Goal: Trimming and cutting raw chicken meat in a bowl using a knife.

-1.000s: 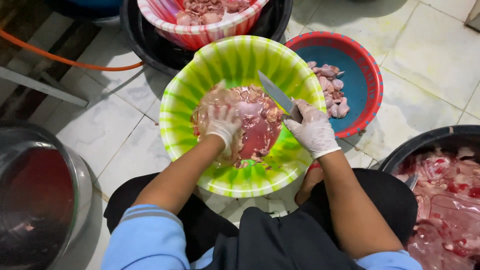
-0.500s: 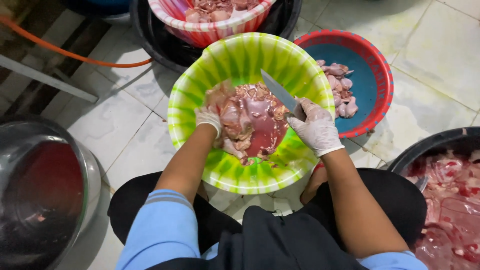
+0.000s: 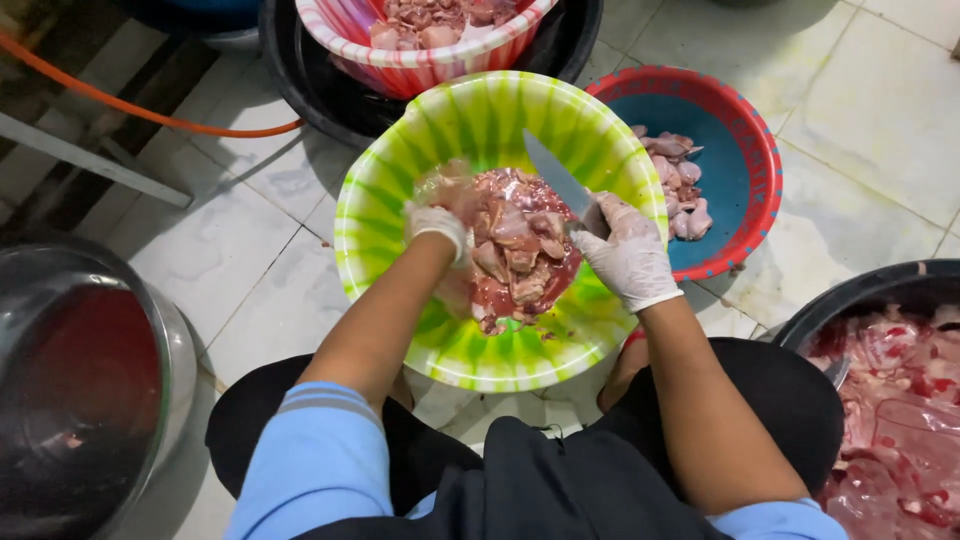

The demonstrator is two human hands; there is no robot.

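L hand (image 3: 437, 222) gripping raw meat (image 3: 520, 255) in green bowl (image 3: 400, 190); R hand (image 3: 628, 252) clenched on knife (image 3: 556, 180), blade angled up-left, just right of meat.

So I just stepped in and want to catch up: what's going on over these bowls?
A person in white gloves works raw meat in a green striped bowl on the tiled floor. The right hand grips a knife, blade raised over the meat; the left hand holds a piece. A blue and red bowl alongside holds cut pieces.

Raw pink meat (image 3: 520, 260) heaped in green striped bowl (image 3: 400, 180).
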